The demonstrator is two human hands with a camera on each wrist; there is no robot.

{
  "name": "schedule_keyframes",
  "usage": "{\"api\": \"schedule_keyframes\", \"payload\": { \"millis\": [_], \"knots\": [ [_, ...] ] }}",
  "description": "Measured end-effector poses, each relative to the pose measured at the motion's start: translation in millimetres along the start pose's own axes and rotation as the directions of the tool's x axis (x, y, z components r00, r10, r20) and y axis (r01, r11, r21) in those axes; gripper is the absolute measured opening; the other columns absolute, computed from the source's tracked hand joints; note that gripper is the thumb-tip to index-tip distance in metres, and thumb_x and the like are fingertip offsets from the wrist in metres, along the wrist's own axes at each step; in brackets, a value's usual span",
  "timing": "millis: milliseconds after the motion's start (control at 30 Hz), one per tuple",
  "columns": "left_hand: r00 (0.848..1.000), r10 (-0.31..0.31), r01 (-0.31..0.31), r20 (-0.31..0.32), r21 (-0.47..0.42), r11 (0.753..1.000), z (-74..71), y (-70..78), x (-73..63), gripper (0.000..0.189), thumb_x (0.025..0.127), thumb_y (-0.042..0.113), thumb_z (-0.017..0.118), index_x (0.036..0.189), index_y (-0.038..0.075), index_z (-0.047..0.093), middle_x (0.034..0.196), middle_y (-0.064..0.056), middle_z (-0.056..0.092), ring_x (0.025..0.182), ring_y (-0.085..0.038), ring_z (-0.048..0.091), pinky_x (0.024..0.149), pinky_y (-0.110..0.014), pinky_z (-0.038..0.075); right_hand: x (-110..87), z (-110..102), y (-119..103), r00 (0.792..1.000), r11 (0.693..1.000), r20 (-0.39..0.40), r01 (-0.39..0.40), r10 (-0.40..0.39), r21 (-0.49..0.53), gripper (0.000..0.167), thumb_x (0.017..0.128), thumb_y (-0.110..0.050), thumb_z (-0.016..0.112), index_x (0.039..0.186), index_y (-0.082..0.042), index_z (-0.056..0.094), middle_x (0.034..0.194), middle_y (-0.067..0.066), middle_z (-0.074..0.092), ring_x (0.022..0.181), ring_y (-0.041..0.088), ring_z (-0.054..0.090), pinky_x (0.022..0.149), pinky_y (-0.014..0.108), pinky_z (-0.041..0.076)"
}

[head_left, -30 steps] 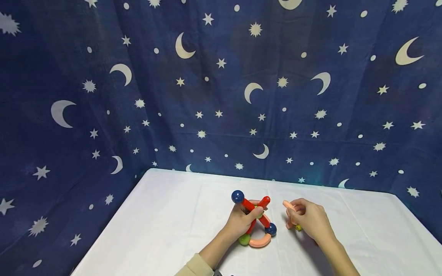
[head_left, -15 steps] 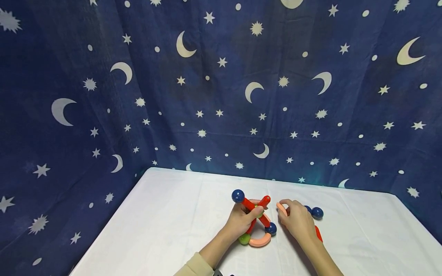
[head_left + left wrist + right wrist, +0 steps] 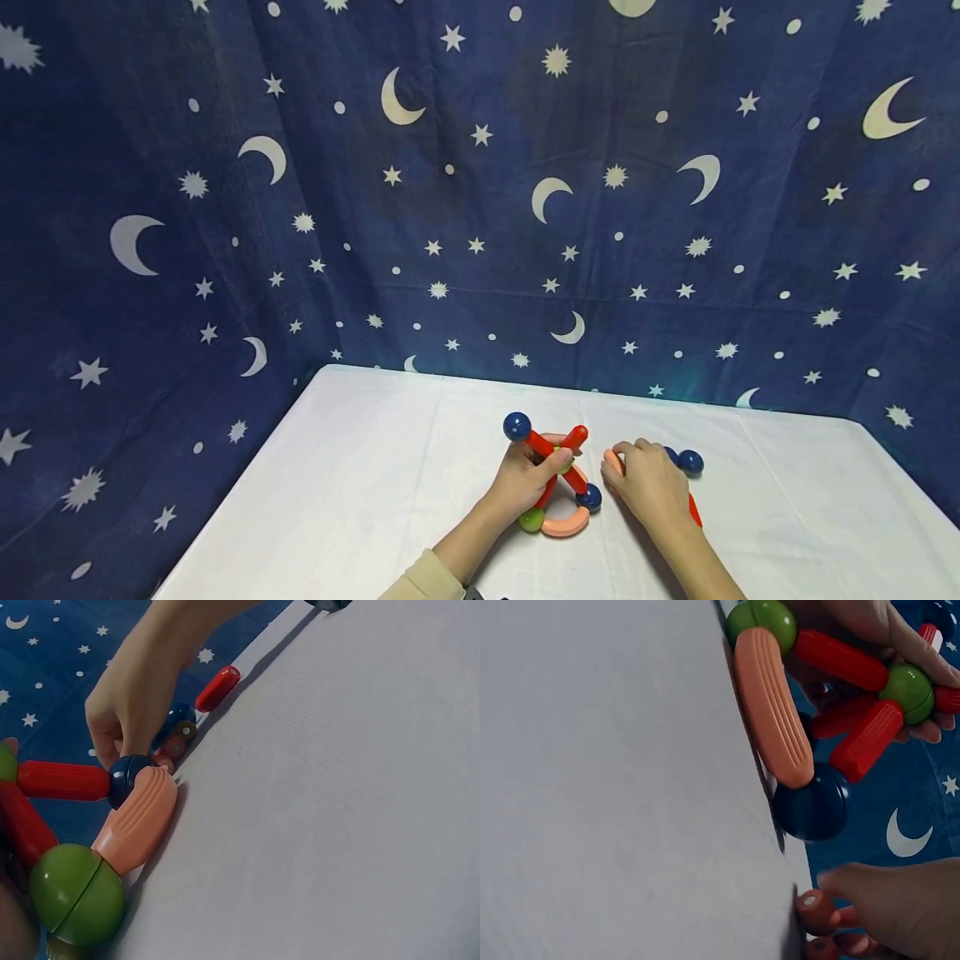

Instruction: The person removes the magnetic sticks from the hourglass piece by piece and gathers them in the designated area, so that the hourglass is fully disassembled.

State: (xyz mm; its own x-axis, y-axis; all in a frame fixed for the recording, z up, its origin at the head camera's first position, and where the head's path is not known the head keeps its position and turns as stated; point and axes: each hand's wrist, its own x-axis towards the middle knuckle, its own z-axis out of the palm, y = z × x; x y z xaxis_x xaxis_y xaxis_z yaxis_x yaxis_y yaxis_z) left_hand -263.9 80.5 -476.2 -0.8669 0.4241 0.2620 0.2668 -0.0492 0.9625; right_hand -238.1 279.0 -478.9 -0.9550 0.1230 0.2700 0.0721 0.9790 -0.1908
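The frame of red rods stands right of centre in the near half of the worktop. Its hub, a green ball, sits in the grip of the left hand, thumb laid over it, fingers curled behind. One rod rises left to the top ball, navy; another points up and right, its end bare. At the foot, the arc, peach, links the low green ball with the low navy ball, close against the cloth.

Just right of that navy ball, a narrow gap away, is the peach piece. The right hand is the nearer to it, thumb and fingers curled and seemingly pinching it low at the worktop; exact contact is partly hidden. The piece slants, its visible end aimed away and left, past the frame rather than at it. That gap and slant look like the key relation between the two hands. The right wrist view shows a second peach end beside it.

Behind the right hand lie a loose navy ball, another half covered, and a red rod. The starry curtain hangs beyond.
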Motion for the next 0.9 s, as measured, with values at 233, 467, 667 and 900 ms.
{"api": "schedule_keyframes", "payload": {
  "millis": [233, 467, 667, 900],
  "knots": [
    [1.000, -0.020, 0.020, -0.010, 0.002, 1.000, 0.8, -10.1, 1.8, 0.026, 0.091, 0.031, 0.063, 0.107, 0.012, 0.071, 0.099, -0.006, 0.074, 0.099, -0.007, 0.066, 0.089, -0.022, 0.049, -2.3, -17, 3, 0.992, 0.996, 0.091, 0.093, -0.092, -0.009, 0.042, 0.070, -0.039, 0.080, 0.102, -0.012, 0.072, 0.072, 0.003, 0.049, 0.063, 0.017, 0.044, 0.048, 0.030, 0.036],
    [1.000, 0.007, -0.007, -0.006, 0.011, 1.000, -0.9, -10.2, 0.7, 0.027, 0.091, 0.031, 0.063, 0.107, 0.010, 0.071, 0.099, -0.010, 0.074, 0.100, -0.008, 0.066, 0.091, -0.024, 0.048, -1.5, -21, 5, 0.983, 0.991, 0.130, 0.131, -0.132, 0.019, 0.043, 0.068, -0.035, 0.083, 0.102, -0.012, 0.074, 0.075, 0.001, 0.050, 0.066, 0.015, 0.043, 0.051, 0.029, 0.034],
    [1.000, -0.019, 0.019, 0.002, -0.014, 1.000, -0.6, -9.9, 1.3, 0.028, 0.090, 0.034, 0.064, 0.107, 0.014, 0.071, 0.100, -0.008, 0.074, 0.101, -0.007, 0.065, 0.092, -0.023, 0.047, 0.8, -37, -7, 0.987, 0.969, 0.004, 0.155, -0.159, 0.191, 0.035, 0.082, -0.032, 0.073, 0.111, -0.013, 0.070, 0.081, -0.003, 0.055, 0.068, 0.011, 0.046, 0.057, 0.027, 0.040],
    [1.000, -0.013, 0.013, -0.013, 0.027, 1.000, -3.1, -11.8, 1.7, 0.034, 0.089, 0.041, 0.063, 0.107, 0.014, 0.071, 0.097, -0.007, 0.074, 0.093, -0.004, 0.066, 0.088, -0.024, 0.048, -10.1, -77, -46, 0.933, 0.877, -0.263, 0.331, -0.247, 0.350, 0.038, 0.080, -0.021, 0.076, 0.116, -0.019, 0.067, 0.093, -0.007, 0.058, 0.085, 0.011, 0.051, 0.063, 0.023, 0.048]
  ]
}}
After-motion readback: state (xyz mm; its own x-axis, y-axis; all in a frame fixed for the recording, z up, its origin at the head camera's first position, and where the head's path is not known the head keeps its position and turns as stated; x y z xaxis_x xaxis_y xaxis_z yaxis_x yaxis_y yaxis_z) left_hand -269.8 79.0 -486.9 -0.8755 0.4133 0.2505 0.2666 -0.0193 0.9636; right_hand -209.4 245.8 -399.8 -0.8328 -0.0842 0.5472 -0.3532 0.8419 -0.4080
